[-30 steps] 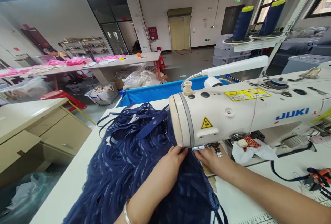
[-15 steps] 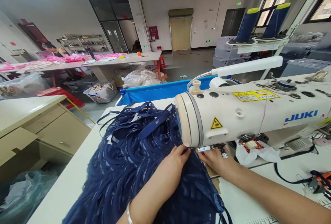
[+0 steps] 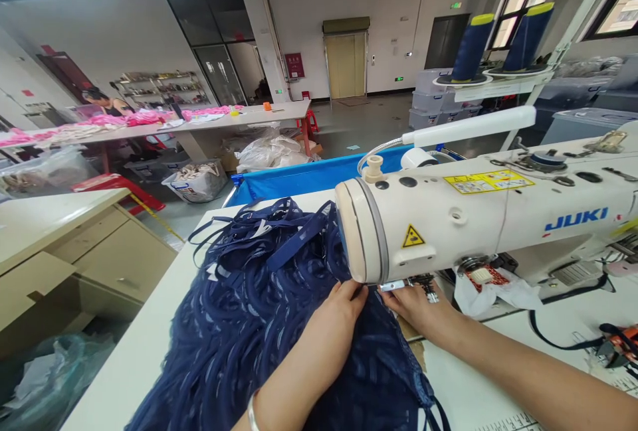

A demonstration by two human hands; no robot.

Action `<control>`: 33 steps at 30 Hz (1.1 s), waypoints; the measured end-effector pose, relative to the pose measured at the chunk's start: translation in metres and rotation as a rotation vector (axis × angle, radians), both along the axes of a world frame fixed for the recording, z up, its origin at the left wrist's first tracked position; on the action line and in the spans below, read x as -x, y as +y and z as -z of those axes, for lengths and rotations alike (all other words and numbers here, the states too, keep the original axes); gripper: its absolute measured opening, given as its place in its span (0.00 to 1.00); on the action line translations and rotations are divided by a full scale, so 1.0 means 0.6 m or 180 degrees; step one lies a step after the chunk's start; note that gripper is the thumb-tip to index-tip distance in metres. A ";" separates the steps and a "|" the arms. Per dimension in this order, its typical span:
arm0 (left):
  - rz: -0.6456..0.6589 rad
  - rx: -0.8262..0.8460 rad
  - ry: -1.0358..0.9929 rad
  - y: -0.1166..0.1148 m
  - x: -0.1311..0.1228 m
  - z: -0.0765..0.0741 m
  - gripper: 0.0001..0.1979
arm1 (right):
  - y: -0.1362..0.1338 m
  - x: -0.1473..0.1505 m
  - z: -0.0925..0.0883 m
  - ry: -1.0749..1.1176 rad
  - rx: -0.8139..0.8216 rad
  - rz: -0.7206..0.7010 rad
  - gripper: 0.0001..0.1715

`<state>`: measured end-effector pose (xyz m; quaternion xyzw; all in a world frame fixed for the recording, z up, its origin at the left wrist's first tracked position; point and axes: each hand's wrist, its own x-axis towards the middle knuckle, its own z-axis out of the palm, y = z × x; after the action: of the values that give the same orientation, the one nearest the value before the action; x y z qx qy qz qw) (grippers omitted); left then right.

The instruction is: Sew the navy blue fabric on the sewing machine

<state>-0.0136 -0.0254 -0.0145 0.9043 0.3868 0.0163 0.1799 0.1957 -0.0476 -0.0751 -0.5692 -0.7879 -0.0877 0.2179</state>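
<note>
We are resting our left hand (image 3: pixel 335 311) flat, fingers together, on the heap of navy fabric (image 3: pixel 249 325) that is lying across the white bench (image 3: pixel 149 344), fingertips at the head of the sewing machine (image 3: pixel 478 218). Our right hand (image 3: pixel 413 305) is reaching under that head beside the presser foot, fingers pressing the cloth; we cannot tell whether it is pinching anything. Beyond, two navy thread cones (image 3: pixel 471 39) are standing on their stand.

Under my hands lies a navy blue heap of straps (image 3: pixel 259 298) with small pale marks. My sewing machine (image 3: pixel 478 218) is cream, with blue letters and yellow stickers. The thread cones (image 3: pixel 471 39) are navy with yellow-green tops. Behind stands a bright blue bin (image 3: pixel 304 175).
</note>
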 end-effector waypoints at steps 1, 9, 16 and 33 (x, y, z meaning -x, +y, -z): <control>-0.0025 -0.0008 0.0040 0.000 -0.001 0.002 0.36 | 0.000 0.000 -0.002 -0.0124 -0.0035 -0.0030 0.12; -0.0061 -0.0010 0.0125 0.000 0.000 0.003 0.38 | -0.004 0.003 -0.013 -0.0387 -0.0027 0.0012 0.09; -0.0068 -0.0031 0.0087 0.000 0.000 0.006 0.36 | -0.002 0.005 -0.014 -0.0605 -0.0028 0.0075 0.09; 0.0036 -0.0148 -0.0072 0.000 0.004 0.011 0.34 | 0.001 0.005 -0.010 -0.0365 -0.0179 0.0096 0.10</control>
<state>-0.0160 -0.0255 -0.0209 0.9101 0.3792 0.0345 0.1632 0.1926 -0.0472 -0.0690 -0.5686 -0.7877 -0.1456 0.1871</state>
